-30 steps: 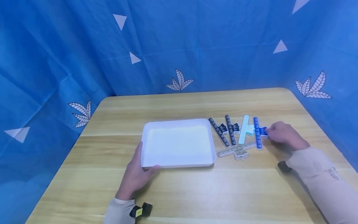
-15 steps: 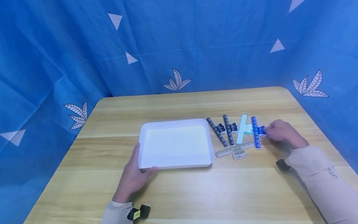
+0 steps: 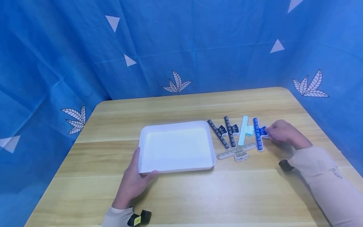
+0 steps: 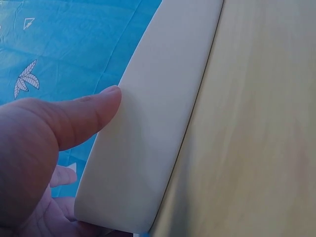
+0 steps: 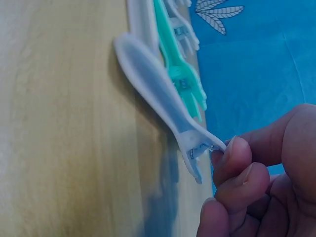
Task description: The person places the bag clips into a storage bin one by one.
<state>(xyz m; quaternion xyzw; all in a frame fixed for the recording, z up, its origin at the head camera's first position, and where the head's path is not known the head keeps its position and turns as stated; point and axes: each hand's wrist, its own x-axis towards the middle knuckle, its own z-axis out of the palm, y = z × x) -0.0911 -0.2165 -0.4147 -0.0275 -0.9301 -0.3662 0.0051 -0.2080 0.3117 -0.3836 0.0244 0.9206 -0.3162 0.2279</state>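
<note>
My left hand [image 3: 132, 183] holds the near left corner of a shallow white tray [image 3: 214, 157], thumb along the front wall and fingers along the left side. In the left wrist view the thumb lies at the rim of the tray wall [image 4: 148, 108]. My right hand [image 3: 282, 131] pinches the handle of a dark blue piano-keyboard clip [image 3: 258, 135]. From the right wrist, the clip [image 5: 153, 89] shows edge-on, fingertips at one handle tab, with its spring visible. A mint green clip [image 3: 243, 130] lies just left of it.
Two black keyboard clips [image 3: 218, 134] lie between the tray and the mint clip. A grey clip [image 3: 236, 153] lies crosswise in front of them. All rest on a wooden table [image 3: 181, 201], with a blue patterned curtain [image 3: 181, 37] behind and at the sides.
The view has shifted slightly, so the scene sits a little further left. Both hands keep their places, the right at the blue clip's handle and the left at the tray's corner.
</note>
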